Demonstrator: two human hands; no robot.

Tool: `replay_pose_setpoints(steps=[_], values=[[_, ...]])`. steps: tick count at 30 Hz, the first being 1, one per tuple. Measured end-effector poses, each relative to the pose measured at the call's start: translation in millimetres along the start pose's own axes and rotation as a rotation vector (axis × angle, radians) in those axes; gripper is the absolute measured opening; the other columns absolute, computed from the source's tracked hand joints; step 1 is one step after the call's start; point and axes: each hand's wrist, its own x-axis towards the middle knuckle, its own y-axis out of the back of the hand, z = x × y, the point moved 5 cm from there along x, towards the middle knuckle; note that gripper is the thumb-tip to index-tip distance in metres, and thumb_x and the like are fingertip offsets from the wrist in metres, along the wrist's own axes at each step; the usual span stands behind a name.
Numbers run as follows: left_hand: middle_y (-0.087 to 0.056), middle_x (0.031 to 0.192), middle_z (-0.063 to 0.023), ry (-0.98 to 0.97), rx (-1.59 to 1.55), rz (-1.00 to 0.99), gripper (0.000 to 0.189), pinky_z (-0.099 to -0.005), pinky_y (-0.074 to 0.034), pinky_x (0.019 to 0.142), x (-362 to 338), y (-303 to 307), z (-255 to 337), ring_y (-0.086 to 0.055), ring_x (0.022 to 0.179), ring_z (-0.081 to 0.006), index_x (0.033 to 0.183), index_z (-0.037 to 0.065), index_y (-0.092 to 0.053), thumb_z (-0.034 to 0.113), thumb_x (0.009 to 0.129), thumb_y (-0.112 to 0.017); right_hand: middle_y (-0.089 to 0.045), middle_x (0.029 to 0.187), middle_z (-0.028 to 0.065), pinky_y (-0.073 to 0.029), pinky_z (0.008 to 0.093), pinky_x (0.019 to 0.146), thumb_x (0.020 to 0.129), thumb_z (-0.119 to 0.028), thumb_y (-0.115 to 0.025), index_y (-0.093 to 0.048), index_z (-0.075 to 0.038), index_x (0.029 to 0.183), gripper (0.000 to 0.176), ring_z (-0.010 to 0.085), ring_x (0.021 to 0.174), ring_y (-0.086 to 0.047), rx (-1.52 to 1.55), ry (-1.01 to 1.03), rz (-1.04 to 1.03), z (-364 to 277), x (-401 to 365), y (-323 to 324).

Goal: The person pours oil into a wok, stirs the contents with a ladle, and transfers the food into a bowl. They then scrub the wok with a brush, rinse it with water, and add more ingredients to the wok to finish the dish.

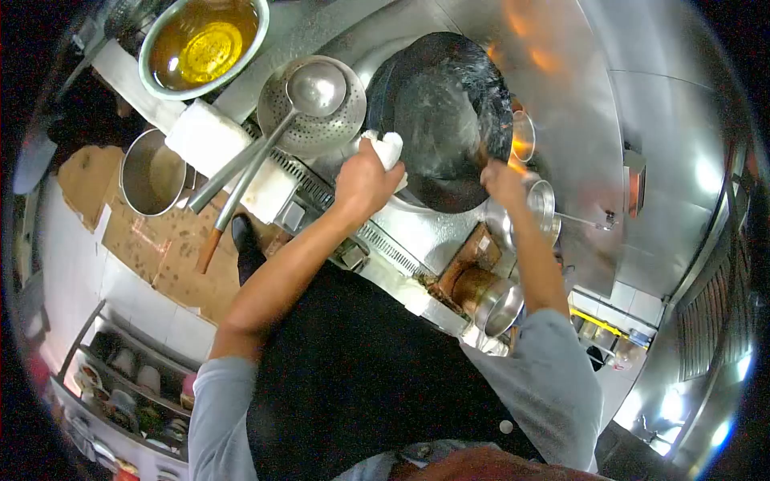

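A large black wok [441, 120] is tilted over the stove, its inner surface wet-looking with pale smears. My left hand [365, 183] is closed on a folded white cloth [387, 149] at the wok's left edge. At the wok's lower right edge, my right hand [504, 186] is closed and slightly blurred; what it grips is too unclear to name. Left of the wok, a metal ladle [316, 90] rests in a round perforated strainer [277, 120], their handles pointing down and left.
A metal bowl of yellow oil [263, 32] stands at upper left, near a steel pot [128, 186]. Orange flame [517, 167] shows beside my right hand. Metal containers [501, 309] sit below it. A shelf [80, 333] with several containers is at lower left.
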Motion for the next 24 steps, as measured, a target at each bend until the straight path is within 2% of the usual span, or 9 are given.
replay_pose_setpoints(steps=[4,5,7,8,10,15,19,21,24], values=[[-0.069,0.092,-0.0322,0.009,0.039,0.006,0.061,-0.0531,-0.054,0.079,-2.5,5.7,8.1,-0.068,0.086,-0.0490,0.115,-0.011,-0.050,0.036,0.083,-0.072,-0.072,0.100,0.0233,-0.053,0.0453,0.088,0.090,-0.025,-0.060,-0.069,-0.006,0.121,0.037,0.0365,0.098,-0.070,0.267,0.251,-0.143,1.1,-4.8,4.0],[-0.069,0.092,-0.0322,-0.004,0.063,0.014,0.061,-0.0531,-0.054,0.079,-0.9,5.7,5.8,-0.068,0.086,-0.0490,0.115,-0.011,-0.050,0.036,0.083,-0.072,-0.072,0.100,0.0234,-0.053,0.0451,0.088,0.092,-0.027,-0.059,-0.069,-0.006,0.121,0.037,0.0370,0.099,-0.070,0.150,-0.128,-0.173,5.9,30.8,4.5],[-0.069,0.093,-0.0328,0.019,0.062,-0.020,0.063,-0.0531,-0.054,0.080,-0.6,0.5,3.2,-0.068,0.087,-0.0488,0.116,-0.012,-0.049,0.037,0.083,-0.073,-0.072,0.108,0.0218,-0.054,0.0423,0.087,0.092,-0.035,-0.065,-0.067,-0.005,0.123,0.043,0.0353,0.097,-0.071,0.263,-0.107,0.108,-45.8,94.4,28.4],[-0.068,0.094,-0.0329,0.014,0.077,0.000,0.062,-0.0532,-0.054,0.080,0.3,-4.2,-1.6,-0.068,0.088,-0.0487,0.116,-0.011,-0.050,0.037,0.083,-0.073,-0.074,0.105,0.0164,-0.057,0.0430,0.077,0.086,-0.033,-0.073,-0.069,-0.008,0.122,0.044,0.0297,0.088,-0.072,0.599,-0.016,0.361,-58.6,129.9,-0.2],[-0.069,0.095,-0.0315,0.017,0.071,0.031,0.062,-0.0517,-0.054,0.080,5.2,-8.8,-4.2,-0.068,0.089,-0.0475,0.117,-0.010,-0.052,0.037,0.083,-0.074,-0.074,0.092,0.0044,-0.054,0.0299,0.077,0.084,-0.028,-0.077,-0.073,-0.004,0.113,0.038,0.0162,0.075,-0.066,1.412,-0.420,0.127,-152.9,117.6,4.1],[-0.069,0.094,-0.0312,-0.036,0.037,0.063,0.056,-0.0497,-0.054,0.078,6.4,-9.9,1.1,-0.068,0.088,-0.0480,0.113,-0.010,-0.054,0.033,0.084,-0.075,-0.073,0.093,0.0077,-0.053,0.0331,0.084,0.088,-0.032,-0.073,-0.072,-0.003,0.116,0.040,0.0196,0.088,-0.067,1.000,0.072,-0.069,-174.7,-13.0,2.6],[-0.070,0.092,-0.0299,-0.146,-0.050,0.071,0.054,-0.0477,-0.054,0.076,-2.8,-5.2,2.6,-0.069,0.085,-0.0471,0.110,-0.010,-0.054,0.033,0.084,-0.075,-0.074,0.096,0.0176,-0.055,0.0417,0.085,0.091,-0.027,-0.061,-0.074,-0.005,0.103,0.028,0.0294,0.090,-0.071,0.899,0.255,-0.416,-7.2,-7.5,-87.8],[-0.070,0.090,-0.0285,-0.096,-0.132,0.003,0.053,-0.0465,-0.054,0.075,-3.3,-10.0,-1.8,-0.070,0.084,-0.0450,0.109,-0.010,-0.053,0.032,0.085,-0.075,-0.073,0.097,0.0237,-0.055,0.0482,0.084,0.088,-0.030,-0.058,-0.074,-0.003,0.090,0.032,0.0372,0.092,-0.071,-0.215,0.456,-0.401,-24.3,39.7,-16.1],[-0.070,0.091,-0.0280,-0.060,-0.130,-0.006,0.053,-0.0461,-0.053,0.076,-1.4,-8.2,1.1,-0.070,0.086,-0.0420,0.110,-0.009,-0.054,0.032,0.086,-0.074,-0.071,0.100,0.0239,-0.055,0.0487,0.084,0.086,-0.036,-0.059,-0.074,-0.007,0.092,0.033,0.0409,0.094,-0.070,0.329,-0.175,0.068,-34.5,100.1,1.9]])
